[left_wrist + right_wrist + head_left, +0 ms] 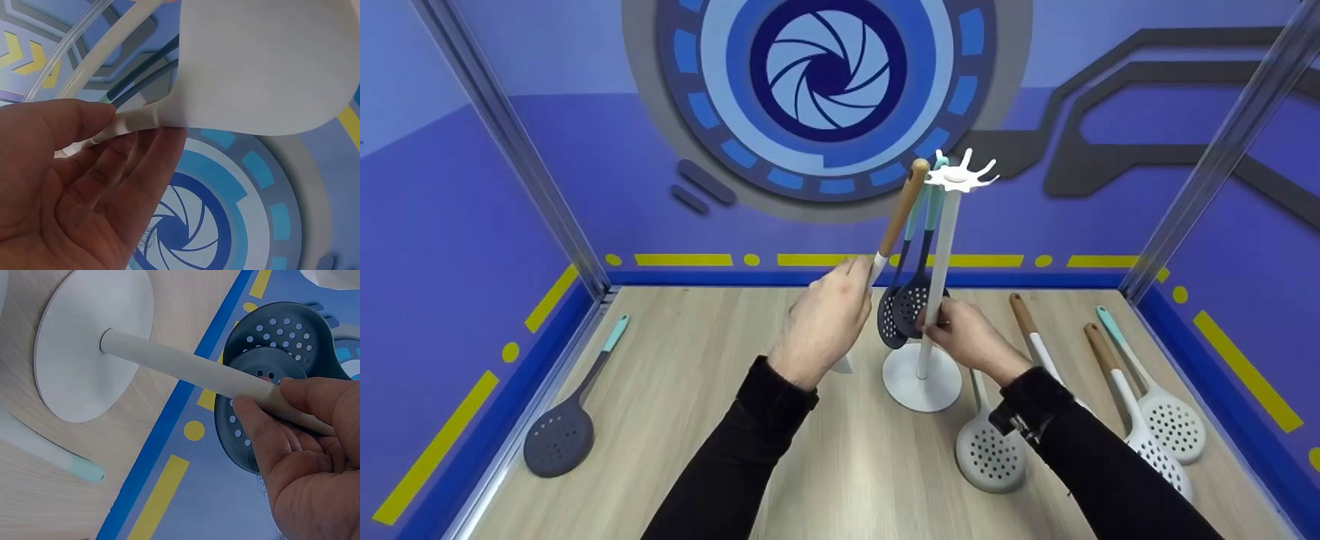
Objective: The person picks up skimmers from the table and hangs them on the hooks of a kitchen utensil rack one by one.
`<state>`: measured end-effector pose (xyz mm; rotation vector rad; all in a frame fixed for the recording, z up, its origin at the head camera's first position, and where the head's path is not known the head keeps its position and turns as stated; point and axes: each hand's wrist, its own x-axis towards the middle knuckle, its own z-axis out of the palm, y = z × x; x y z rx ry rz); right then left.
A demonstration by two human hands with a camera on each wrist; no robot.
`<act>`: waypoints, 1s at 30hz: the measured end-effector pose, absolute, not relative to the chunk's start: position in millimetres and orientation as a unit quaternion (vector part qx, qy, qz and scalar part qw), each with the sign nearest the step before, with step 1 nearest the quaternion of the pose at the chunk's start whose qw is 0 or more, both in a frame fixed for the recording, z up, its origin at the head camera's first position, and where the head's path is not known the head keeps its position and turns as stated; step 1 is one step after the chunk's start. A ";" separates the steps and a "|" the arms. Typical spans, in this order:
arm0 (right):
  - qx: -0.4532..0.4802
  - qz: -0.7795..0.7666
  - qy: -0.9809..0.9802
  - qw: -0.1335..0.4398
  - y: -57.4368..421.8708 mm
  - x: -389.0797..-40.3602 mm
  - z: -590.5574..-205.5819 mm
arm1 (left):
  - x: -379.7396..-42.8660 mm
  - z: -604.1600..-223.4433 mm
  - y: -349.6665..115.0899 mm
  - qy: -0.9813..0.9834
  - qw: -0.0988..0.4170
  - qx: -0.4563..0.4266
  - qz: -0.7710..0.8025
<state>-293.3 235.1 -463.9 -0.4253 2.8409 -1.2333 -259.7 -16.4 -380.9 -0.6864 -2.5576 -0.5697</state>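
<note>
In the head view, my left hand [829,319] grips a white turner by its neck, its wooden handle [904,210] pointing up beside the stand's top. The broad, solid white blade [270,67] fills the upper right of the left wrist view. My right hand [971,334] holds the pole of a white utensil stand [942,255] low down, thumb and fingers around it. White hooks [958,177] fan out at the stand's top. Dark slotted utensils [279,326] with mint handles hang behind the pole, partly hidden by it and by my right fingers.
A dark skimmer [559,439] lies far left on the wooden table. Right of the stand's round base [900,386] lie a grey skimmer [991,454], a white skimmer [1121,375] and a mint-handled skimmer [1174,424]. Another wooden handle [1023,315] lies there. Panels enclose the table.
</note>
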 end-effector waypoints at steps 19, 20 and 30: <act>-0.146 -0.399 0.905 0.003 235.2 -294.0 -464.9 | -258.9 -385.9 -12.5 -0.925 0.210 -0.254 -0.192; -0.147 -0.398 0.905 0.003 235.2 -294.2 -465.0 | -259.0 -386.2 -12.6 -0.924 0.209 -0.254 -0.193; -0.148 -0.392 0.908 0.013 236.6 -295.5 -463.9 | -262.0 -389.8 -11.4 -0.918 0.212 -0.261 -0.209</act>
